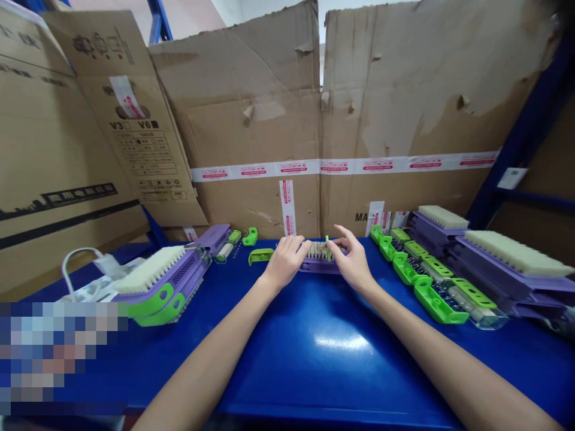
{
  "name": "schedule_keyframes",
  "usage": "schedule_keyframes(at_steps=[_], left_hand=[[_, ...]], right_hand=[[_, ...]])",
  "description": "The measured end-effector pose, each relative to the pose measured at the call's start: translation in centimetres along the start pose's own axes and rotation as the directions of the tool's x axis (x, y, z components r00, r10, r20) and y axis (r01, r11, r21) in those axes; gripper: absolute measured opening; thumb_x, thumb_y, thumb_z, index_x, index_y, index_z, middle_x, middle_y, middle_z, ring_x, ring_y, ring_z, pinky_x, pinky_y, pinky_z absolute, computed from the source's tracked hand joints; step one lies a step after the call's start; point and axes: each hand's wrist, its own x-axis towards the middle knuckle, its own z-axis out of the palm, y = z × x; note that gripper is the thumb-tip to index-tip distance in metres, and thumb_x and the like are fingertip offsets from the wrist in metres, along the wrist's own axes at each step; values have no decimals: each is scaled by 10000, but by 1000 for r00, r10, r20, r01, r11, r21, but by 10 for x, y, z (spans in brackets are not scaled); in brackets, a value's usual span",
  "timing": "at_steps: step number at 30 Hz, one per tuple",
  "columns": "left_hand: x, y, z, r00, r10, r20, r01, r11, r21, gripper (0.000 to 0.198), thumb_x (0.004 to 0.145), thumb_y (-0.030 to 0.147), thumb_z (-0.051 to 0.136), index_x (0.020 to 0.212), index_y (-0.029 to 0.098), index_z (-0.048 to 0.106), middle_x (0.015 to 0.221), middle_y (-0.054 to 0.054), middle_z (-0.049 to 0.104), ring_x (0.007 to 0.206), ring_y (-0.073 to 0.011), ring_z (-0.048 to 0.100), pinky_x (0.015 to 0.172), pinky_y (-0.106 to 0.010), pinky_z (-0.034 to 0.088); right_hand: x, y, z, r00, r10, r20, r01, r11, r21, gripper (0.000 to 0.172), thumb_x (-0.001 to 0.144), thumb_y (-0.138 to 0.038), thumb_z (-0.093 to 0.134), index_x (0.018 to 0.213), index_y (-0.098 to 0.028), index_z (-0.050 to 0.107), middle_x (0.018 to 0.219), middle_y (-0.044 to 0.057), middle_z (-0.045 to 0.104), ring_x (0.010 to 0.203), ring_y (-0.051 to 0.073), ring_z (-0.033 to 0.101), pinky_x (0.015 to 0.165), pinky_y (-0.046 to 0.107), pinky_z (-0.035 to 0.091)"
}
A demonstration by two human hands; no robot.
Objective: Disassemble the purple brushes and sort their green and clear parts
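At the far middle of the blue table lies a purple brush-like part [321,266] with a row of pale, ribbed pieces along its top. My left hand [285,257] is closed over its left end, its fingertips partly hidden behind the hand. My right hand [350,256] pinches a small thin green piece [329,246] upright between thumb and forefinger, right against the row; the other fingers are raised. Just left of my left hand lies a green end cap [260,257].
Purple brush units with cream bristles [153,269] stand at left, near a white cable [67,263]. On the right are purple units [516,281], a row of green caps [431,299] and clear-cased parts [485,314]. Cardboard sheets [251,120] wall the back.
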Motion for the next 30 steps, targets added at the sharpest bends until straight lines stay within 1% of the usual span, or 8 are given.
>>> schedule_keyframes(at_steps=[6,12,15,19,22,25,27,30], left_hand=[[0,-2,-1,998,58,0,-58,998,-13,178,907,167,413,1029,124,535,896,-83,610,803,-174,559,709,-296,423],[0,-2,-5,995,101,-4,-101,995,-18,179,913,170,405,1013,133,548,873,-72,636,767,-158,593,679,-279,448],[1,-3,-7,994,103,-27,-103,994,-22,185,909,205,437,1027,132,560,869,-70,657,757,-161,615,658,-277,463],[1,-3,-8,998,58,-1,-58,993,-102,276,913,266,446,1123,116,546,919,-92,683,810,-182,646,692,-300,497],[1,-1,-7,997,-51,65,67,960,-271,307,916,296,436,1149,133,551,988,-98,685,881,-183,653,764,-306,513],[3,3,-6,959,-217,185,278,848,-451,310,900,313,465,1134,146,580,1047,-97,677,922,-185,650,806,-299,510],[5,5,-6,903,-294,313,424,728,-539,310,884,326,487,1110,149,604,1003,-86,692,863,-181,663,768,-284,517],[8,5,-8,787,-311,533,611,517,-600,340,897,366,440,1078,144,623,762,-47,701,611,-144,650,606,-246,515]], right_hand=[[2,-5,-1,998,45,-34,-42,995,89,554,761,-439,594,1211,-128,510,714,26,642,665,164,572,650,296,440],[7,-7,-6,994,86,74,-96,985,146,569,705,-489,634,1128,-117,556,614,-12,589,575,138,521,592,278,418],[9,-7,-9,986,110,125,-130,977,168,595,675,-507,653,1114,-115,565,611,-16,583,578,134,516,594,276,413],[12,-5,-11,983,129,127,-154,965,213,618,661,-505,663,1134,-123,555,620,-27,572,575,125,502,588,271,400],[13,-3,-12,985,121,125,-149,958,247,617,659,-492,670,1141,-126,549,621,-33,566,574,120,494,586,269,394],[13,-1,-12,986,111,121,-139,956,257,603,657,-469,677,1142,-136,545,688,-5,615,622,135,533,613,279,412],[13,0,-12,988,110,111,-135,955,263,596,654,-446,682,1145,-139,540,716,6,630,637,140,546,612,280,419],[13,0,-13,992,102,70,-117,957,265,584,653,-406,676,1150,-135,533,687,-6,615,601,131,530,573,268,408]])
